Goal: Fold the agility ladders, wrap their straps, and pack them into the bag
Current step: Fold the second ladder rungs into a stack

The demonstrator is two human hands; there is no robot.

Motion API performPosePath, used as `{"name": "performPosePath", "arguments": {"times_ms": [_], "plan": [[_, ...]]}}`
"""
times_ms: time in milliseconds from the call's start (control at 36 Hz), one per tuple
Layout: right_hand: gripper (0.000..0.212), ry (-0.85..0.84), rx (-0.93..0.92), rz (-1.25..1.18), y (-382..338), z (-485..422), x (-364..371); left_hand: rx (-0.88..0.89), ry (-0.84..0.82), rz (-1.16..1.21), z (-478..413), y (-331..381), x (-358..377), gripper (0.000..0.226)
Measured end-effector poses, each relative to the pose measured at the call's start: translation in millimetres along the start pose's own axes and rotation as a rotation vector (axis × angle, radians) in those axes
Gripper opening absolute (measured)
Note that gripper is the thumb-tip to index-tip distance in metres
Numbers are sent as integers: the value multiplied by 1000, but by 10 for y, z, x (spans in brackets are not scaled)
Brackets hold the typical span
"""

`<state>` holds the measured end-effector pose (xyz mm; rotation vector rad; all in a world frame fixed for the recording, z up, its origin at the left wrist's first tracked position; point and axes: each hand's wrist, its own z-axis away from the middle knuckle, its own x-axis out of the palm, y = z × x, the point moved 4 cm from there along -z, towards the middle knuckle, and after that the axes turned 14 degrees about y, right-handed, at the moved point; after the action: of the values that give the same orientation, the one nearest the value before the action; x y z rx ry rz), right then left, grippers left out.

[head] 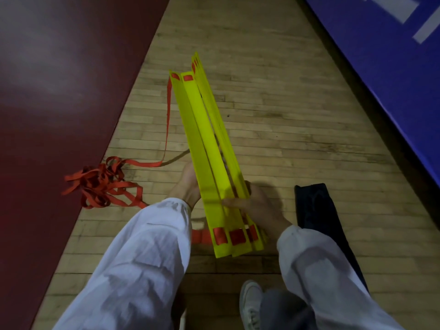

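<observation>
A stack of yellow ladder rungs (pixel 209 148) is held above the wooden floor, its long axis pointing away from me. My left hand (pixel 188 184) holds the stack from the left side, its fingers hidden behind the rungs. My right hand (pixel 252 203) grips the stack from the right, thumb across the top. A red strap (pixel 166 120) hangs from the far left end of the rungs and runs down to a tangled red pile (pixel 104 184) on the floor at the left. A dark bag (pixel 316 210) lies flat on the floor to the right.
A dark red mat (pixel 59 103) covers the floor on the left and a blue mat (pixel 392 67) lies at the upper right. My white shoe (pixel 250 303) and trouser leg show at the bottom. Bare wooden floor (pixel 285 115) stretches ahead.
</observation>
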<state>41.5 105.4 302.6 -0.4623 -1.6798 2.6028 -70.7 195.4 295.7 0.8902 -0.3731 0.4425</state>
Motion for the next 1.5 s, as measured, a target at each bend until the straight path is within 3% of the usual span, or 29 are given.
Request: {"name": "performPosePath", "arguments": {"times_ms": [28, 111, 139, 194, 250, 333, 417, 500, 556, 639, 778, 889, 1028, 1111, 1194, 1389, 1500], "plan": [[24, -7, 14, 24, 19, -12, 12, 2, -28, -1, 3, -6, 18, 59], [40, -24, 79, 11, 47, -12, 53, 38, -7, 14, -9, 26, -12, 13], [48, -31, 101, -10, 49, -1, 67, 34, -3, 13, -41, 26, -20, 10], [49, -57, 136, -45, 99, -10, 97, -27, -7, 15, -67, 0, -29, 22], [28, -94, 128, -64, 92, 25, 139, -53, -18, 14, -63, -17, -16, 33], [16, -66, 101, -75, 78, 68, 199, -61, -21, 0, -48, -63, 7, 33], [29, -21, 97, -32, 60, 67, 208, -89, -55, 37, -63, -93, 20, 44], [21, 13, 61, 8, 19, 62, 188, -135, -153, 108, -50, -92, 95, 80], [39, 25, -14, 15, 7, 58, 198, -140, -148, 106, -67, -82, 118, 94], [60, 13, -66, 38, 24, 48, 222, -69, -49, 23, -80, -52, 109, 88], [37, -38, -115, 119, 47, 84, 254, 233, 188, -250, -95, -53, 4, 66], [57, -27, -163, 237, 44, 98, 290, 424, 276, -454, -111, -35, -25, 51], [79, -26, -162, 315, 93, 93, 276, 304, 211, -389, -73, -44, 57, 34], [60, -9, -183, 392, 119, 71, 251, 220, 202, -314, -44, -44, 100, 42], [44, -16, -219, 445, 130, 52, 226, 284, 215, -353, -28, -51, 111, 43], [88, 35, -121, 245, 47, 42, 149, 293, 173, -251, -112, 4, 73, 50], [77, 77, -103, 230, 68, -1, 105, 236, 192, -238, -163, 33, 6, 65]]}}
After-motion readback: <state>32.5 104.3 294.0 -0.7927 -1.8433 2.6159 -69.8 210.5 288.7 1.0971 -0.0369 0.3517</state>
